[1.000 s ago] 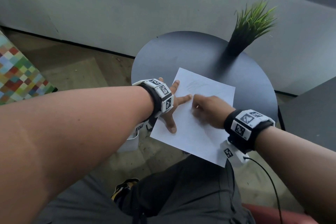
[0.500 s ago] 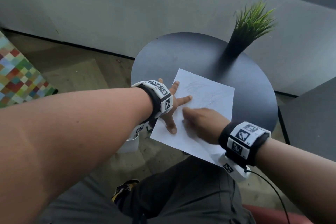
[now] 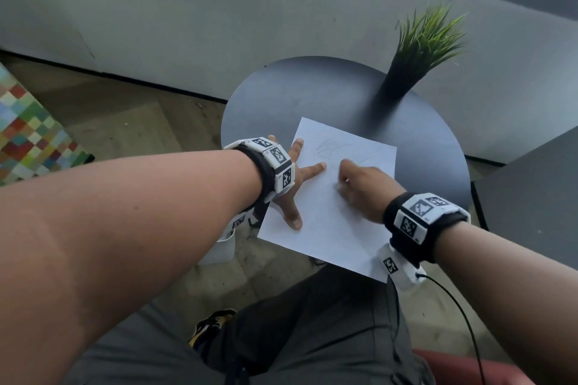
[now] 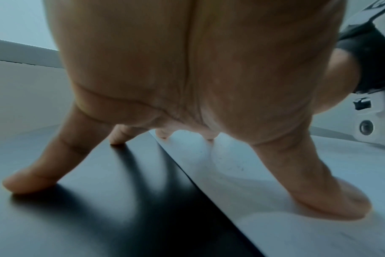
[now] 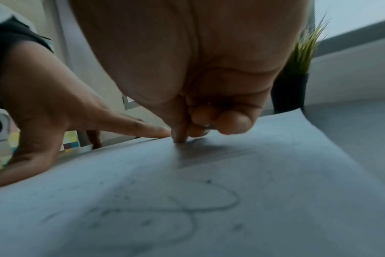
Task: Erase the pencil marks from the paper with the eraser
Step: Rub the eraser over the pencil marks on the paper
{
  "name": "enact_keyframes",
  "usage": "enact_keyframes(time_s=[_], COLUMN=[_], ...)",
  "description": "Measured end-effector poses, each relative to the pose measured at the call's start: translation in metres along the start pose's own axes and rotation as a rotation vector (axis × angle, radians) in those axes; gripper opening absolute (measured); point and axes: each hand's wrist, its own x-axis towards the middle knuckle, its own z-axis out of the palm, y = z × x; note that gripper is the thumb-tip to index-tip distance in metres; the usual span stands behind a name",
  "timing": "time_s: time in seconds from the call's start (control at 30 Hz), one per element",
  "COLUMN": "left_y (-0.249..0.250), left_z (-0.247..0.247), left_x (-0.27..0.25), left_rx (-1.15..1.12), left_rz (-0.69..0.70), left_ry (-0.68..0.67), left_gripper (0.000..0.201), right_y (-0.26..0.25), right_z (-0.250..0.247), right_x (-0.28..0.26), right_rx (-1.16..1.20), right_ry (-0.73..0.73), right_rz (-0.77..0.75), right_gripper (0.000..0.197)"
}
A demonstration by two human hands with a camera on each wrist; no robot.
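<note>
White paper (image 3: 331,212) with faint pencil marks (image 3: 328,147) lay on a round dark table (image 3: 281,97). Left hand (image 3: 294,184), fingers spread straight, pressed its edge. Right hand (image 3: 362,191), fingers curled, pressed down mid-sheet; the eraser was hidden from view.
</note>
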Motion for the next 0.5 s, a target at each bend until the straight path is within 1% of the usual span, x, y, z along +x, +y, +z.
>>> enact_keyframes(time_s=[0.03, 0.07, 0.1, 0.17, 0.2, 0.23, 0.27, 0.37, 0.4, 0.43, 0.5], left_y=[0.000, -0.001, -0.001, 0.000, 0.001, 0.001, 0.001, 0.003, 0.005, 0.009, 0.016], left_z=[0.001, 0.001, 0.001, 0.000, 0.000, -0.001, -0.001, -0.003, -0.003, -0.003, 0.002], left_x=[0.000, 0.001, 0.001, 0.000, 0.000, -0.001, -0.002, -0.002, -0.001, 0.000, -0.001], left_rx=[-0.003, -0.004, 0.000, 0.016, 0.022, 0.022, 0.015, 0.018, 0.032, 0.039, 0.011], left_rz=[-0.001, -0.001, 0.001, 0.002, 0.002, 0.004, 0.005, 0.025, 0.044, 0.065, 0.098], left_ry=[0.000, 0.000, -0.001, -0.002, -0.004, -0.006, -0.007, 0.010, 0.022, 0.034, 0.066], left_gripper=[0.140, 0.140, 0.141, 0.142, 0.141, 0.141, 0.141, 0.146, 0.148, 0.150, 0.150], right_y=[0.002, -0.003, -0.012, -0.030, -0.030, -0.024, -0.014, 0.011, 0.013, 0.012, 0.005], right_z=[0.002, 0.005, 0.010, 0.017, 0.014, 0.011, 0.006, -0.002, -0.002, 0.000, 0.005], right_x=[0.000, -0.004, -0.009, -0.025, -0.027, -0.023, -0.014, 0.004, 0.007, 0.008, 0.006], right_rx=[-0.012, -0.039, -0.066, -0.095, -0.094, -0.086, -0.057, 0.145, 0.172, 0.150, 0.045], right_ry=[0.034, 0.035, 0.007, -0.111, -0.159, -0.158, -0.128, -0.009, 0.000, 0.000, 0.016], right_rz=[0.027, -0.015, -0.094, -0.288, -0.317, -0.293, -0.204, 0.127, 0.179, 0.194, 0.164], right_gripper=[0.013, 0.012, 0.010, 0.008, 0.009, 0.010, 0.012, 0.015, 0.015, 0.016, 0.015])
